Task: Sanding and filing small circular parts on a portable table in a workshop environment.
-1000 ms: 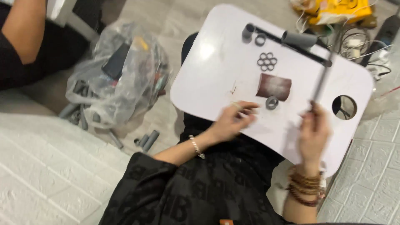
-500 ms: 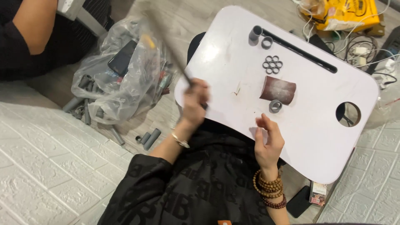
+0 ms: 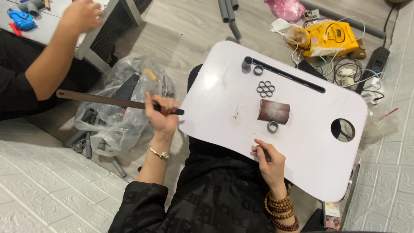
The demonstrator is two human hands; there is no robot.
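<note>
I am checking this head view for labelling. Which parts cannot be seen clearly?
- Right hand: its curled fingers hide whatever small thing it pinches.
- Saw blade: the left hand covers part of its dark handle.
- Plastic bag: crumpled film blurs the contents.
- Another person's hand: motion-blurred at the top edge.

Long flat brown hacksaw blade [image 3: 103,100], narrow and straight, held almost level off the left edge of the white lap table [image 3: 224,99], tilted slightly down toward its black-wrapped end, which pokes out just at the table's rim. Gripped near that dark end in the closed left hand [image 3: 161,114]; free end reaching out over a clear plastic bag of grey pipe pieces on the floor. Small grey ring-like piece [image 3: 258,151], mostly hidden, pinched in the fingertips of the right hand [image 3: 269,162], resting on the near edge of the table, just below a loose grey pipe ring [image 3: 272,127].
</note>
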